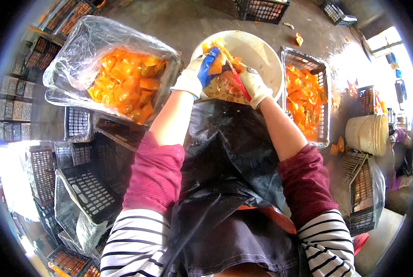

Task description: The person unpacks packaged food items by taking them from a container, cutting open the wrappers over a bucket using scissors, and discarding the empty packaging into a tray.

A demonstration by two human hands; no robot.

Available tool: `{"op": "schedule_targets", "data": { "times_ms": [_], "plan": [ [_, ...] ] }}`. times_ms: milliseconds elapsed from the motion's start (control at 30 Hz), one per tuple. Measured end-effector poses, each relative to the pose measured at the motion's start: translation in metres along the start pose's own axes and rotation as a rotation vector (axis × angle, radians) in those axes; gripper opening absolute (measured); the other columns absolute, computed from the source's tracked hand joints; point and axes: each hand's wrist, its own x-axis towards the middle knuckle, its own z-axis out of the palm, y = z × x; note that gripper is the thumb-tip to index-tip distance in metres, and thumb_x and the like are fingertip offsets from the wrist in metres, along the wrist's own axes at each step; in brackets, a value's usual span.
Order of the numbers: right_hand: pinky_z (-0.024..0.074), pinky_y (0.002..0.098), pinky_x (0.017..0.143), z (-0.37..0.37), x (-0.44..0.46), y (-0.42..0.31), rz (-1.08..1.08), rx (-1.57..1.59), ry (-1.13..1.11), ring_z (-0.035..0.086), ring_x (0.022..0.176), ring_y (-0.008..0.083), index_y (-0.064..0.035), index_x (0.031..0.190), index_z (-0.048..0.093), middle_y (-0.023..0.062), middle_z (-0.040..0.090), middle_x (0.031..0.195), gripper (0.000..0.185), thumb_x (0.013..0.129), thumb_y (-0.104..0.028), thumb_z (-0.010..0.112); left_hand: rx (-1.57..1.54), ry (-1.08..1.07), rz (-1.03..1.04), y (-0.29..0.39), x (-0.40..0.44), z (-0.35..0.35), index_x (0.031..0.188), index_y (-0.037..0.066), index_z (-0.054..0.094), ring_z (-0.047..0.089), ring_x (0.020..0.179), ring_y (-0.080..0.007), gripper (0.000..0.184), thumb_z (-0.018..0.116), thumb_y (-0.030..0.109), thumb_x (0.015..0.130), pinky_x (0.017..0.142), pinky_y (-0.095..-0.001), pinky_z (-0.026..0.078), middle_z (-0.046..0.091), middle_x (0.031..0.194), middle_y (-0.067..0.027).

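Both my hands are gloved and work over a large white tub (271, 55). My left hand (196, 71), in a white glove with blue over its fingers, is closed around a piece of orange pumpkin (215, 68). My right hand (254, 84), in a white glove, grips a slim red-handled tool (239, 83). Its far end meets the pumpkin piece; its exact shape cannot be made out. Pale pulp and seeds (227, 92) lie in the tub below my hands.
To the left stands a plastic-lined crate (61, 85) full of orange pumpkin pieces (125, 83). A black crate (327, 92) at the right holds more. Stacked crates (89, 189) line the left side; a white bucket (367, 135) lies tipped at the right.
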Motion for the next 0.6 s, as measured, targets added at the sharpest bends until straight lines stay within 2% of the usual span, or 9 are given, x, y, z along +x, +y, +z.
{"op": "schedule_targets", "data": {
  "times_ms": [33, 100, 200, 233, 300, 400, 433, 500, 600],
  "plan": [
    [0.0490, 0.0308, 0.059, 0.001, -0.002, -0.001, -0.003, 0.057, -0.012, 0.064, 0.065, 0.0158, -0.0108, 0.110, 0.063, 0.0072, 0.067, 0.075, 0.030, 0.086, -0.028, 0.061, 0.430, 0.003, 0.152, -0.006, 0.001, -0.010, 0.138, 0.017, 0.037, 0.063, 0.094, -0.0250, 0.064, 0.064, 0.043, 0.087, 0.083, -0.0383, 0.051, 0.060, 0.113, -0.0148],
    [0.0492, 0.0317, 0.060, 0.002, -0.005, -0.004, 0.014, 0.142, -0.020, 0.065, 0.066, 0.0164, -0.0099, 0.110, 0.063, 0.0077, 0.068, 0.075, 0.031, 0.084, -0.028, 0.062, 0.646, -0.002, 0.245, -0.005, -0.001, -0.010, 0.138, 0.015, 0.037, 0.063, 0.096, -0.0283, 0.065, 0.064, 0.044, 0.086, 0.082, -0.0383, 0.051, 0.058, 0.115, -0.0191],
    [0.0492, 0.0322, 0.060, 0.002, -0.006, -0.009, 0.046, 0.201, -0.014, 0.065, 0.066, 0.0168, -0.0088, 0.111, 0.062, 0.0083, 0.068, 0.075, 0.034, 0.083, -0.028, 0.063, 0.131, 0.020, 0.003, 0.018, -0.005, 0.005, 0.137, 0.013, 0.038, 0.062, 0.097, -0.0328, 0.065, 0.067, 0.038, 0.085, 0.081, -0.0391, 0.052, 0.057, 0.117, -0.0233],
    [0.0493, 0.0323, 0.061, 0.002, -0.004, -0.006, 0.042, 0.203, -0.014, 0.065, 0.066, 0.0170, -0.0085, 0.111, 0.062, 0.0088, 0.068, 0.075, 0.034, 0.083, -0.028, 0.063, 0.043, 0.057, -0.123, 0.034, -0.008, 0.009, 0.137, 0.011, 0.038, 0.062, 0.098, -0.0333, 0.064, 0.067, 0.034, 0.085, 0.081, -0.0393, 0.052, 0.057, 0.118, -0.0234],
    [0.0496, 0.0333, 0.062, -0.001, 0.003, 0.007, 0.009, 0.096, -0.008, 0.066, 0.067, 0.0189, -0.0086, 0.113, 0.061, 0.0104, 0.068, 0.077, 0.034, 0.084, -0.028, 0.061, 0.075, 0.077, -0.118, 0.041, -0.014, 0.012, 0.135, 0.007, 0.040, 0.063, 0.097, -0.0310, 0.060, 0.067, 0.027, 0.085, 0.080, -0.0383, 0.052, 0.057, 0.117, -0.0225],
    [0.0490, 0.0315, 0.061, -0.008, 0.009, 0.017, -0.091, -0.165, 0.046, 0.064, 0.069, 0.0184, -0.0086, 0.115, 0.060, 0.0098, 0.067, 0.082, 0.032, 0.087, -0.023, 0.060, 0.254, -0.071, 0.247, 0.013, -0.010, 0.005, 0.126, 0.001, 0.049, 0.064, 0.090, -0.0226, 0.048, 0.067, 0.022, 0.086, 0.075, -0.0326, 0.053, 0.061, 0.108, -0.0172],
    [0.0476, 0.0280, 0.058, -0.012, 0.001, 0.005, -0.133, -0.206, 0.090, 0.062, 0.066, 0.0145, -0.0078, 0.116, 0.058, 0.0069, 0.066, 0.082, 0.032, 0.087, -0.018, 0.062, 0.191, -0.188, 0.345, -0.008, 0.002, -0.004, 0.120, 0.001, 0.054, 0.065, 0.085, -0.0201, 0.044, 0.068, 0.024, 0.086, 0.071, -0.0292, 0.053, 0.063, 0.102, -0.0138],
    [0.0469, 0.0263, 0.057, -0.017, 0.009, 0.019, -0.162, -0.272, 0.142, 0.060, 0.066, 0.0115, -0.0088, 0.117, 0.058, 0.0038, 0.065, 0.081, 0.032, 0.086, -0.015, 0.062, -0.324, -0.165, -0.051, 0.005, -0.007, 0.007, 0.116, 0.000, 0.059, 0.066, 0.088, -0.0225, 0.041, 0.069, 0.020, 0.082, 0.076, -0.0316, 0.053, 0.066, 0.101, -0.0135],
    [0.0467, 0.0255, 0.058, -0.019, 0.017, 0.032, -0.212, -0.447, 0.204, 0.059, 0.065, 0.0104, -0.0102, 0.118, 0.058, 0.0021, 0.065, 0.079, 0.033, 0.086, -0.015, 0.061, 0.689, 0.227, -0.071, 0.021, -0.007, 0.013, 0.120, 0.002, 0.058, 0.063, 0.099, -0.0285, 0.043, 0.067, 0.014, 0.079, 0.084, -0.0346, 0.051, 0.065, 0.109, -0.0173]
  ]
}}
